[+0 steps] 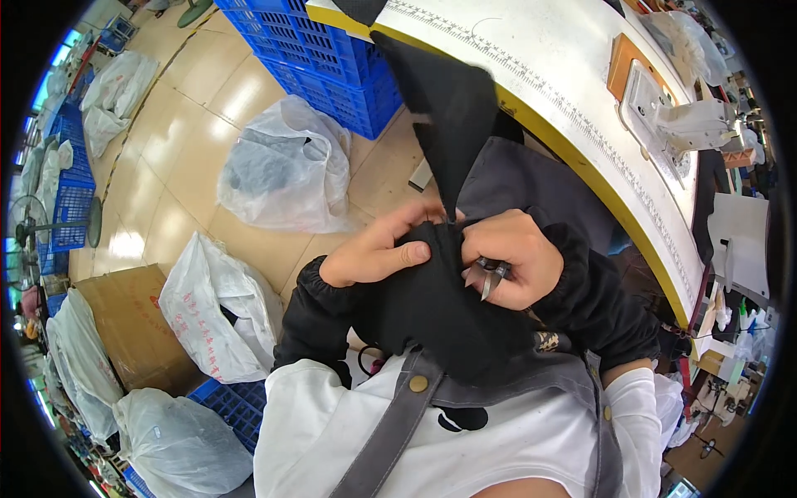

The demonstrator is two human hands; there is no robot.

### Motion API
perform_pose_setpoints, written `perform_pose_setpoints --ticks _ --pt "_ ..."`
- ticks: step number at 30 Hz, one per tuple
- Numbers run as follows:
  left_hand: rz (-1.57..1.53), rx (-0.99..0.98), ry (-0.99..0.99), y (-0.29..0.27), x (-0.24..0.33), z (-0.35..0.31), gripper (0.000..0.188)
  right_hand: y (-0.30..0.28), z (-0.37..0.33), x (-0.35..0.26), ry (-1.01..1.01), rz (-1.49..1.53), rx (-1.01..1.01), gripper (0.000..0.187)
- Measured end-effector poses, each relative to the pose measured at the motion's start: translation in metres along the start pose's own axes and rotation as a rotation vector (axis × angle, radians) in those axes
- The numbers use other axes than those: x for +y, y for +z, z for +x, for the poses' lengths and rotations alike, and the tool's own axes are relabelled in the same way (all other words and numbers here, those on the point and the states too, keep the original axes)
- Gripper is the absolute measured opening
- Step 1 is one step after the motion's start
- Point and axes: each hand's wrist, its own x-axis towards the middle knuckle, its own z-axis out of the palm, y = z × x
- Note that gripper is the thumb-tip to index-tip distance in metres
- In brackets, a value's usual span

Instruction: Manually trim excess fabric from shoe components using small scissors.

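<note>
Closest of all, the grey apron (407, 423) lies over a white shirt (332, 415). Over on the left, there's a cardboard box (133, 324), then a stuffed white sack (220, 307), a clear plastic bag (286, 166) on the floor, and blue crates (320, 50) stacked behind. Now the left hand (386, 249): its grip pinches black cloth (440, 307), thumb on top! That cloth bunches above the lap, between both hands, with more black fabric (452, 108) rising toward the table. And the right hand (515, 257), grip curled round small metal snips (488, 280), knuckles against the cloth; whether it pinches that too, one cannot tell. Far right, the white, yellow-edged table (548, 58) carries a sewing machine (693, 124).
</note>
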Motion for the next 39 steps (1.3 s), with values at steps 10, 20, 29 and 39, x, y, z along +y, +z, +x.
perform_pose_setpoints --ticks 10,20,29,39 --pt "0.330 0.181 0.468 0.004 0.010 -0.011 0.048 -0.014 -0.003 0.003 0.491 0.542 0.213 0.030" --pt "0.239 -0.005 0.437 -0.003 0.015 -0.004 0.048 -0.024 0.017 0.011 0.603 0.564 -0.182 0.042" --pt "0.177 0.058 0.419 -0.004 0.010 -0.012 0.046 -0.019 -0.006 0.044 0.412 0.630 0.047 0.038" --pt "0.138 0.013 0.460 -0.002 0.005 -0.006 0.047 0.011 0.038 0.056 0.581 1.630 0.342 0.032"
